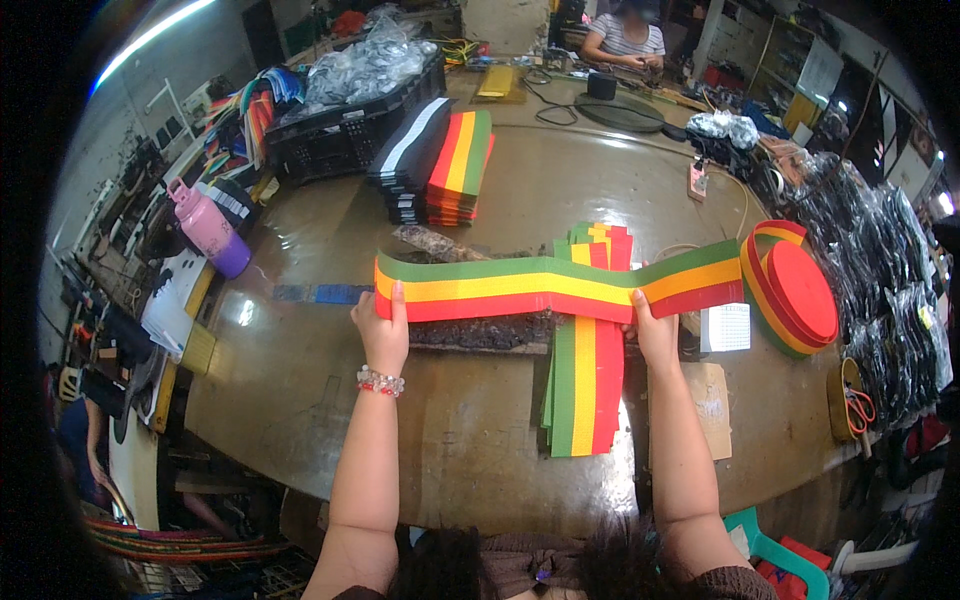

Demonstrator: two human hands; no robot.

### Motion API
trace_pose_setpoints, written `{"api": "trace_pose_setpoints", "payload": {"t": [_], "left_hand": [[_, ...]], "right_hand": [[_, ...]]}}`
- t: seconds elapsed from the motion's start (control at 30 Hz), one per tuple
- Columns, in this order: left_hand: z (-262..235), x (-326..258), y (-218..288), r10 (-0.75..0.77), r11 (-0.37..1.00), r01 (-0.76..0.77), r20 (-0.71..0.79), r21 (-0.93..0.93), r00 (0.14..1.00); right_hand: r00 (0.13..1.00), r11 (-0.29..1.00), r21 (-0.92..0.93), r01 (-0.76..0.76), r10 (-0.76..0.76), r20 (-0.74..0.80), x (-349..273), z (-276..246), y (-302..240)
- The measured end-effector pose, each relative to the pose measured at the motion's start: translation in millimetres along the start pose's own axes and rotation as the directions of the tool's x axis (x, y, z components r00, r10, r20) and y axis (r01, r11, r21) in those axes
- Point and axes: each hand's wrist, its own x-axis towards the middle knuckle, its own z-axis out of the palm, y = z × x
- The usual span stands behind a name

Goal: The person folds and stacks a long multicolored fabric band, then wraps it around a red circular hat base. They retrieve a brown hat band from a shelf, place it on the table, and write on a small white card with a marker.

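A wide webbing band striped green, yellow and red is stretched sideways between my hands. My left hand pinches its free end, thumb on the front face. Further along, my right hand grips the band with the thumb in front and the fingers behind it. From there the band runs right to a roll of the same webbing at the table's right. Beneath the band lies a stack of cut striped strips, partly covered by it. A dark, worn block sits behind the band on the table.
Folded striped strips and black-and-white strips are piled at the back. Left stands a pink-purple bottle; behind it, a black crate. A white paper pad, orange-handled scissors and plastic-wrapped goods are right. A person sits far back.
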Motion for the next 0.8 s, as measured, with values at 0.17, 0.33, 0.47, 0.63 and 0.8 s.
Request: {"api": "trace_pose_setpoints", "payload": {"t": [0.17, 0.33, 0.47, 0.63, 0.8], "left_hand": [[-0.6, -0.1, 0.7, -0.013, 1.000, 0.013, 0.012, -0.016, 1.000], [-0.5, 0.0, 1.6, -0.016, 1.000, 0.017, 0.013, -0.021, 1.000], [0.0, -0.7, -0.1, -0.017, 0.999, 0.018, 0.008, -0.036, 1.000], [0.7, -0.3, -1.7, -0.006, 1.000, 0.006, 0.001, -0.030, 1.000], [0.2, 0.1, -0.5, -0.012, 1.000, 0.013, 0.014, -0.023, 1.000]], "right_hand": [[1.000, 1.000, -0.004, 0.015, -0.015, 0.002, -0.7, -0.8, -0.2], [1.000, 1.000, 0.002, -0.001, 0.001, -0.018, -1.9, 0.7, -3.6], [1.000, 1.000, -0.019, 0.021, -0.021, -0.005, -1.3, -1.2, -1.3], [1.000, 1.000, -0.019, 0.016, -0.017, -0.013, 0.9, -1.6, 3.5], [0.994, 0.993, -0.078, 0.092, -0.096, -0.048, 1.0, -0.9, 3.0]]}}
